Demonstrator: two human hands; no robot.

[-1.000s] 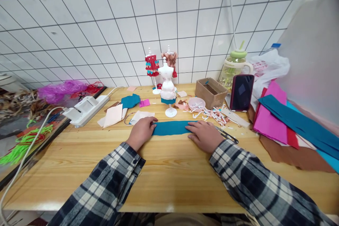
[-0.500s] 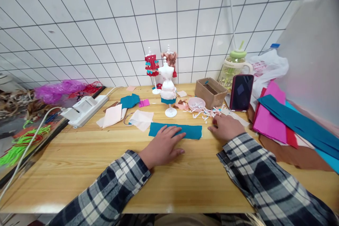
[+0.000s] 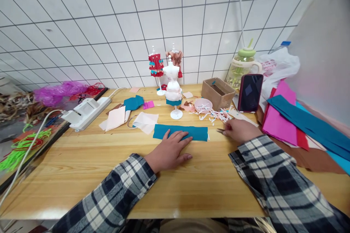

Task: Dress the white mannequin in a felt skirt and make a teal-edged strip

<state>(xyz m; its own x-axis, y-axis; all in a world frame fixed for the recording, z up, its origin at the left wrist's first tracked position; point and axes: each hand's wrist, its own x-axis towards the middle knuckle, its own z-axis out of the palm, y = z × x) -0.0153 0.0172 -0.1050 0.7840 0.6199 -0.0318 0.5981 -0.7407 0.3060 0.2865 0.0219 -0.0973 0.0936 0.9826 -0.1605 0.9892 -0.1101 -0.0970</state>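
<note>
My left hand [image 3: 171, 151] lies open with its fingers spread, the fingertips resting on a teal strip [image 3: 195, 133] of crepe-like material. The strip is flat on the table, and a sliver of white shows at its right end. Right of the strip, my right hand [image 3: 239, 130] is closed around a small two-pointed metal tool [image 3: 220, 130]. Its tips point left, just above the table; the rest is hidden in my fingers. Behind the strip stands a white miniature dress form [image 3: 173, 82] with pale pink material around its waist and a teal band below.
Two dressed miniature forms, one in red [image 3: 155, 64], stand by the tiled wall. A pink dish [image 3: 203, 105] with white bits, a cardboard box [image 3: 218, 93], a phone [image 3: 250, 93] and a bottle [image 3: 243, 65] are at right. A power strip [image 3: 87, 113] lies left.
My right hand has shifted slightly right and now holds the pointed metal tool, which did not show before. My left hand stays on the teal strip.
</note>
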